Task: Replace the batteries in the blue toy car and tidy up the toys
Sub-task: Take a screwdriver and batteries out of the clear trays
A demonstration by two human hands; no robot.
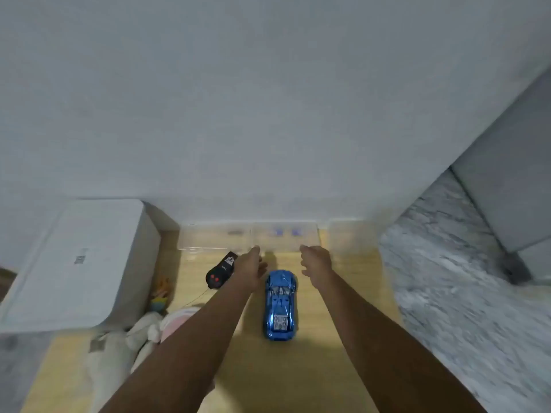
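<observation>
A shiny blue toy car (pixel 279 305) stands on its wheels on the wooden floor (pixel 328 338), nose pointing away from me. My left hand (pixel 252 268) hovers just left of the car's front, fingers loosely apart, holding nothing. My right hand (pixel 316 261) hangs to the right of the car's nose, fingers curled downward and empty. A black remote control (pixel 221 271) with red buttons and a thin antenna wire lies left of my left hand. Clear plastic boxes (pixel 253 238) line the wall beyond both hands; small blue items show inside one.
A white storage box with lid (pixel 80 263) stands at the left. Soft plush toys (pixel 143 332) and a small orange toy (pixel 162 289) lie beside it. A grey marbled surface (pixel 453 278) rises at the right. A plain wall fills the upper view.
</observation>
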